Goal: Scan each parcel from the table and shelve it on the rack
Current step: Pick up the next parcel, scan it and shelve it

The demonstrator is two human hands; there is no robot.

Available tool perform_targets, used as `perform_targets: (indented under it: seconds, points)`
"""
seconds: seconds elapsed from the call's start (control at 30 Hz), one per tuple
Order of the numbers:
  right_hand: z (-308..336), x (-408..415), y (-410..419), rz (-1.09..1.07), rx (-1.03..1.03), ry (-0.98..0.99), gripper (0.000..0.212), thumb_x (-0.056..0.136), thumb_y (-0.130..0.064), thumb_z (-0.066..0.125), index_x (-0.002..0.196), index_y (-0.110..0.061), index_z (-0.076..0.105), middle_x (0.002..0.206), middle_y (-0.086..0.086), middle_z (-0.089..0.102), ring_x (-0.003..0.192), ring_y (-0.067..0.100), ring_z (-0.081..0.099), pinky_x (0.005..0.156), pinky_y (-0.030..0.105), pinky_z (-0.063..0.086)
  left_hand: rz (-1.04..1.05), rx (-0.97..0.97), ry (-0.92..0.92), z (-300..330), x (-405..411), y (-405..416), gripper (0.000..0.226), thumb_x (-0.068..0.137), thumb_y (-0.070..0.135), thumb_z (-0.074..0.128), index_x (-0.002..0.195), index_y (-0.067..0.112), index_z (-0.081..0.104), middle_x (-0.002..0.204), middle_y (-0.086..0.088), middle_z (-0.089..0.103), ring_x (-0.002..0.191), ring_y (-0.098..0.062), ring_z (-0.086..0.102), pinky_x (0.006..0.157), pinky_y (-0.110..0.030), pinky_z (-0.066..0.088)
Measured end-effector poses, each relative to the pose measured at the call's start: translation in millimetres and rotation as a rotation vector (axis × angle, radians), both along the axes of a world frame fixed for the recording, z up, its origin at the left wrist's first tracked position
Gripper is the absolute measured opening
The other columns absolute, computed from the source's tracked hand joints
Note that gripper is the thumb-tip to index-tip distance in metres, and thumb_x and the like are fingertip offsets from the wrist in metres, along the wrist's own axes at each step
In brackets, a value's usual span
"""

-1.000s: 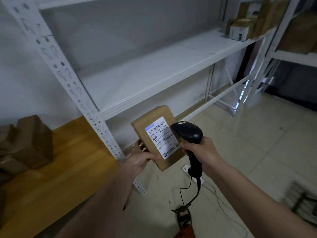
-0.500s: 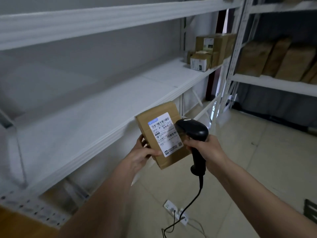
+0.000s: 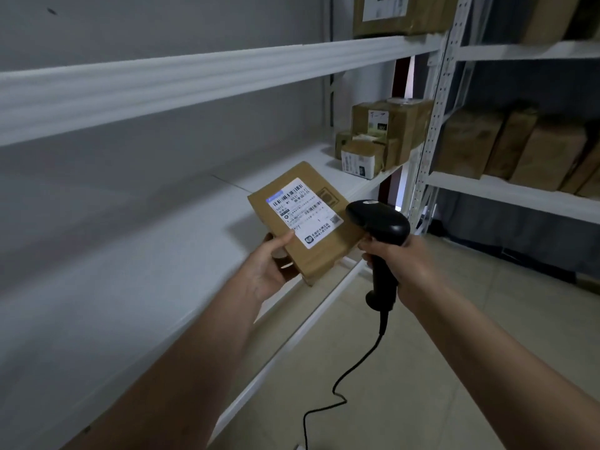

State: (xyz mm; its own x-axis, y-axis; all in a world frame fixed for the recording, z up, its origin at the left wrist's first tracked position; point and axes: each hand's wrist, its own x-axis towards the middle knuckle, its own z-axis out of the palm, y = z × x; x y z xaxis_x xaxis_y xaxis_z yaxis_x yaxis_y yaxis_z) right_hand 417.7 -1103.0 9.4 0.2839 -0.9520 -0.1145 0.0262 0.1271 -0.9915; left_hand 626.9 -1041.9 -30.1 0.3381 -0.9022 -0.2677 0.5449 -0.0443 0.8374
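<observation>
Head view: a white rack [image 3: 207, 76] stood at the left, its middle shelf [image 3: 156, 241] bare along most of its length. A cluster of brown boxes [image 3: 383, 138] sat at the far end of that shelf, against the upright post [image 3: 435, 125]. A second rack [image 3: 513, 193] beyond carried a row of leaning brown packets [image 3: 519, 144].

The parcel [image 3: 324, 254], a flat brown carton with a white barcode label [image 3: 303, 212] facing up, was held over the shelf's front edge. The left hand [image 3: 271, 272] gripped its near corner, thumb on top. The right hand [image 3: 401, 263] was curled round the handle of a black scanner [image 3: 378, 222], whose head sat just beside the parcel's right edge. The scanner's cable [image 3: 337, 394] trailed to the tiled floor [image 3: 470, 319]
</observation>
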Motion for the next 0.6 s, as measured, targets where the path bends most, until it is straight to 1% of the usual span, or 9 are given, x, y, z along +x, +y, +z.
perform_targets:
  seconds: [0.07, 0.13, 0.2, 0.27, 0.4, 0.43, 0.5, 0.57, 0.6]
  points:
    - [4, 4, -24, 0.003, -0.002, -0.015, 0.015, 0.075, 0.0, 0.072, 0.084, -0.009, 0.065, 0.073, 0.011, 0.064, 0.07, 0.024, 0.062, 0.073, 0.039, 0.054, 0.021, 0.028, 0.039, 1, 1, -22, 0.052, 0.069, 0.03, 0.078, 0.118, 0.025, 0.063, 0.118, -0.01, 0.069, 0.11, -0.032, 0.064, 0.091, -0.046, 0.054]
    - [8, 8, -52, 0.012, 0.007, -0.049, 0.015, 0.076, -0.001, 0.071, 0.085, -0.011, 0.064, 0.073, 0.009, 0.062, 0.067, 0.021, 0.06, 0.067, 0.034, 0.054, 0.062, 0.038, 0.103, 1, 2, -45, 0.046, 0.074, 0.035, 0.075, 0.117, 0.025, 0.063, 0.114, -0.01, 0.071, 0.109, -0.033, 0.065, 0.098, -0.05, 0.049]
    - [11, 15, -84, 0.011, 0.011, -0.087, 0.016, 0.078, -0.002, 0.072, 0.085, -0.014, 0.063, 0.075, 0.006, 0.062, 0.069, 0.019, 0.06, 0.071, 0.037, 0.054, 0.11, 0.013, 0.182, 3, 4, -70, 0.042, 0.08, 0.037, 0.07, 0.118, 0.023, 0.063, 0.112, -0.009, 0.072, 0.108, -0.032, 0.064, 0.098, -0.051, 0.048]
    - [15, 22, -119, 0.007, 0.019, -0.125, 0.018, 0.078, -0.004, 0.073, 0.089, -0.014, 0.064, 0.08, 0.006, 0.063, 0.075, 0.02, 0.061, 0.077, 0.039, 0.053, 0.148, -0.022, 0.228, 8, 6, -97, 0.036, 0.086, 0.04, 0.065, 0.118, 0.022, 0.063, 0.11, -0.009, 0.072, 0.109, -0.032, 0.064, 0.097, -0.052, 0.048]
    - [23, 33, -190, 0.097, 0.049, -0.174, 0.025, 0.08, -0.005, 0.072, 0.101, -0.014, 0.062, 0.091, 0.006, 0.065, 0.084, 0.021, 0.062, 0.081, 0.037, 0.052, 0.204, -0.059, 0.277, 16, 2, -160, 0.037, 0.092, 0.043, 0.057, 0.122, 0.022, 0.061, 0.116, -0.01, 0.07, 0.115, -0.033, 0.06, 0.102, -0.056, 0.041]
    - [25, 36, -206, 0.119, 0.059, -0.184, 0.024, 0.08, -0.006, 0.072, 0.1, -0.015, 0.062, 0.092, 0.006, 0.065, 0.086, 0.021, 0.062, 0.081, 0.037, 0.052, 0.221, -0.056, 0.273, 17, -1, -176, 0.037, 0.094, 0.043, 0.053, 0.123, 0.021, 0.06, 0.118, -0.009, 0.069, 0.115, -0.033, 0.059, 0.1, -0.056, 0.043]
    - [27, 40, -235, 0.149, 0.077, -0.195, 0.023, 0.079, -0.006, 0.072, 0.097, -0.015, 0.062, 0.093, 0.006, 0.066, 0.09, 0.022, 0.063, 0.083, 0.037, 0.052, 0.269, -0.029, 0.267, 17, -6, -206, 0.036, 0.1, 0.04, 0.045, 0.125, 0.019, 0.059, 0.12, -0.009, 0.068, 0.113, -0.03, 0.06, 0.089, -0.052, 0.049]
    - [28, 45, -262, 0.165, 0.084, -0.19, 0.027, 0.079, -0.007, 0.073, 0.103, -0.012, 0.063, 0.097, 0.008, 0.067, 0.093, 0.023, 0.063, 0.083, 0.036, 0.051, 0.309, 0.022, 0.226, 17, -9, -232, 0.035, 0.103, 0.033, 0.041, 0.13, 0.016, 0.055, 0.122, -0.01, 0.065, 0.109, -0.028, 0.061, 0.079, -0.046, 0.051]
    - [27, 47, -274, 0.174, 0.082, -0.187, 0.029, 0.079, -0.008, 0.073, 0.106, -0.012, 0.063, 0.098, 0.008, 0.068, 0.093, 0.022, 0.064, 0.079, 0.034, 0.051, 0.314, 0.04, 0.193, 18, -10, -244, 0.035, 0.104, 0.028, 0.041, 0.133, 0.014, 0.052, 0.126, -0.011, 0.062, 0.11, -0.028, 0.06, 0.078, -0.045, 0.051]
